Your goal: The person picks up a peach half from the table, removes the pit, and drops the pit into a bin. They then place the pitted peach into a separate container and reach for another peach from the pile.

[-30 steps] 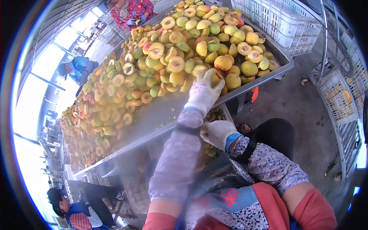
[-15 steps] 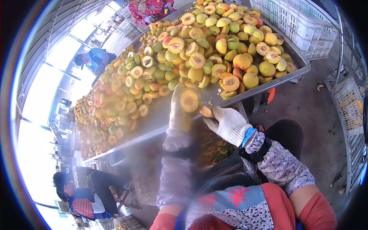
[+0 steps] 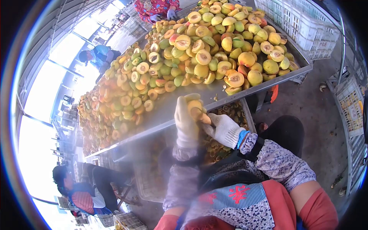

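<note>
My left hand (image 3: 186,118), gloved, is closed around a fruit half (image 3: 195,107), held up just off the near edge of the metal tray (image 3: 165,109). My right hand (image 3: 227,131), also gloved, pinches a small orange-brown item (image 3: 206,119) right against the fruit half; too small to tell what it is. Fruit pile (image 3: 180,57), mostly cut halves, some with dark centers, covers the tray's far side and right end. Below the tray edge, under my hands, a container (image 3: 251,117) holds more pieces. White crates (image 3: 301,28) sit beyond the tray's right end. Co-worker in red floral (image 3: 155,10) at the far side, gloved hands at the pile edge.
</note>
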Available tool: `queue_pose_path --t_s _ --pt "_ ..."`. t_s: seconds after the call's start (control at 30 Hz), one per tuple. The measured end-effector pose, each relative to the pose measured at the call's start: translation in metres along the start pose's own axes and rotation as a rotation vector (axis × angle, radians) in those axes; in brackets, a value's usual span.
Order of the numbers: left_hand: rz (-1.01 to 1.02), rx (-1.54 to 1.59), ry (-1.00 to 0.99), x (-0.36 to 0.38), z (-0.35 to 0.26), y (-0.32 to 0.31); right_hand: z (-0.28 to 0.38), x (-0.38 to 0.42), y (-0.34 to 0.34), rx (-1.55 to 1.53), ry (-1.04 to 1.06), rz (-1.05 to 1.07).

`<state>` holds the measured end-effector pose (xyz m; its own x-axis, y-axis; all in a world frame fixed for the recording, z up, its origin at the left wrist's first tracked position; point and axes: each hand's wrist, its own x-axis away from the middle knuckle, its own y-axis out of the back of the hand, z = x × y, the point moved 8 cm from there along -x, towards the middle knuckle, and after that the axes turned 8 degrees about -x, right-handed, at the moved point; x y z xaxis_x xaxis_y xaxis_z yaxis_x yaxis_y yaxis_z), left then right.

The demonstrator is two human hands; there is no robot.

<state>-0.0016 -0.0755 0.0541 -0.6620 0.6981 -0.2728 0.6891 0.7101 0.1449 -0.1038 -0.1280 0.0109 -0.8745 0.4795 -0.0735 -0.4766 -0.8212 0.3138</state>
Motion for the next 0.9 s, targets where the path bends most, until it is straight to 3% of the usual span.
queue_pose_path --t_s 0.07,0.13,0.2,0.27,0.3,0.4,0.43,0.57,0.63,0.67,0.73,0.8,0.83,0.9 --pt "0.009 -0.024 0.046 0.006 -0.002 0.002 -0.006 0.001 -0.008 0.017 -0.015 0.039" --pt "0.017 -0.048 0.091 0.008 0.002 0.002 -0.021 0.003 -0.033 -0.329 0.017 0.123" --pt "-0.023 -0.036 0.062 0.011 0.007 0.009 -0.014 0.006 -0.034 -0.403 0.0 0.149" --pt "-0.022 -0.058 0.046 0.013 0.006 0.009 -0.009 0.016 -0.032 -0.494 -0.319 0.328" --pt "-0.015 -0.078 0.027 0.013 0.005 0.009 -0.013 0.017 -0.034 -0.701 -0.365 0.323" --pt "0.02 -0.001 0.038 0.011 -0.003 0.004 -0.017 0.017 -0.027 -0.594 -0.485 0.348" --pt "-0.063 0.21 0.275 0.014 0.011 0.006 -0.021 0.013 -0.028 -0.565 -0.386 0.315" --pt "-0.094 0.294 0.407 0.01 0.038 0.011 -0.021 0.01 -0.038 -0.411 -0.276 0.323" --pt "-0.082 0.305 0.357 0.01 0.039 0.011 -0.024 0.029 -0.053 -0.783 -0.563 0.461" --pt "-0.07 0.316 0.311 0.01 0.037 0.009 -0.027 0.027 -0.051 -0.784 -0.568 0.459" --pt "-0.103 0.332 0.293 0.007 0.038 0.008 -0.014 0.042 -0.069 -1.36 -0.786 0.765" --pt "0.051 0.469 0.244 0.001 0.036 -0.001 -0.015 0.039 -0.068 -1.429 -0.758 0.79" --pt "0.091 0.764 0.291 0.003 0.038 -0.007 -0.012 0.037 -0.07 -1.484 -0.748 0.889" --pt "0.024 0.837 0.365 0.002 0.038 -0.007 0.005 0.037 -0.067 -1.539 -0.735 0.988"
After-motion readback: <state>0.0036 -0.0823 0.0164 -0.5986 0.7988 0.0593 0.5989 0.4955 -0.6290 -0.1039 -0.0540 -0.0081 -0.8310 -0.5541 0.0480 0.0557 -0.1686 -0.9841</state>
